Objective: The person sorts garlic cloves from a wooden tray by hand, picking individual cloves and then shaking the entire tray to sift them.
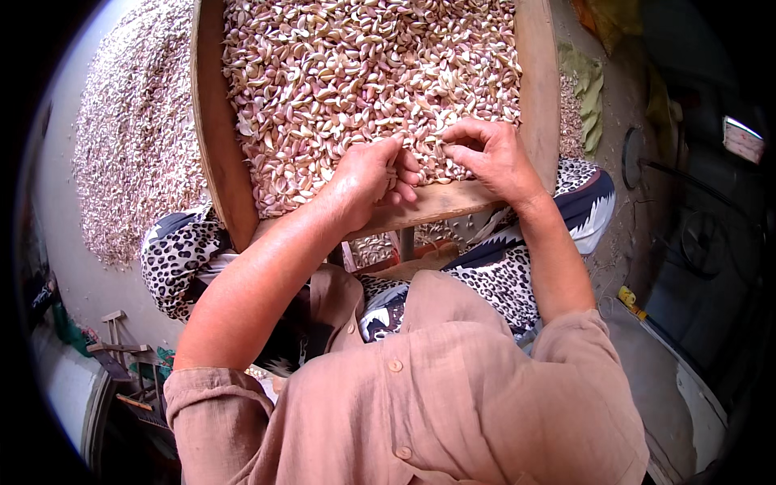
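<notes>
Many loose garlic cloves (364, 79) fill a wooden tray (536, 79) in front of me. My left hand (379, 173) is over the tray's near rim, its fingers curled, with what looks like a pale clove or some skin between fingers and palm. The thumb and forefinger meet just above the cloves. To its right, my right hand (488, 151) reaches in over the near right corner. Its thumb and forefinger are bent towards each other at the cloves; whether they pinch one is too small to tell. The two hands are a short way apart.
A large heap of garlic cloves (139, 133) lies on the floor left of the tray. More cloves show below the near rim and by a green cloth (585, 91) at the right. A wooden stool or frame (118, 348) is at the lower left. A round metal disc (632, 157) is at the right.
</notes>
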